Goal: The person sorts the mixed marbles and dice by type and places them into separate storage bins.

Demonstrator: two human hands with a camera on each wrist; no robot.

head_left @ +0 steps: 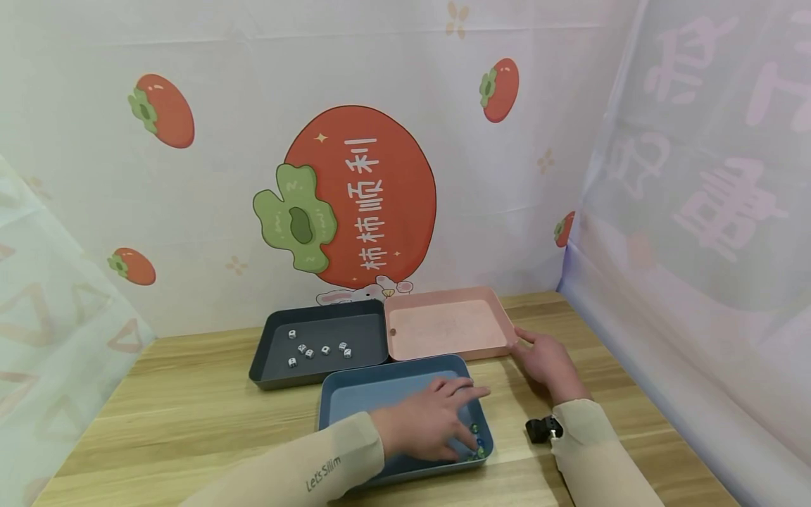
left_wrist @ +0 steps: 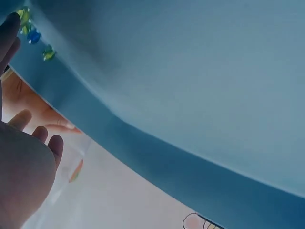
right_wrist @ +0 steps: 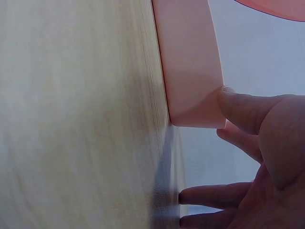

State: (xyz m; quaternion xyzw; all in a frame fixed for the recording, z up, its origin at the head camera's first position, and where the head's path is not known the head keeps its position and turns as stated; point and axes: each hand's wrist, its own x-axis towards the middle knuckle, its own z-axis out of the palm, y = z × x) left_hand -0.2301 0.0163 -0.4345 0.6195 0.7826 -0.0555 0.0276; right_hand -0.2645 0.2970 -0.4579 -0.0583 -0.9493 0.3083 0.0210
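Green-and-blue marbles (left_wrist: pixel 48 53) in the near tray (head_left: pixel 367 396) could scatter if your left hand (head_left: pixel 427 421), fingers apart, nudges them; your right hand (head_left: pixel 548 360) pinches the pink tray (head_left: pixel 450 327) corner.

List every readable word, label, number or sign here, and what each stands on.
"柿柿顺利": the large persimmon print, running bottom to top.
"Let's S...im": the left sleeve; the middle letters are blurred.
Too faint to read: the pink characters on the sheet at right.
Too small to read: marks on the print's green leaf and pips on the white dice.
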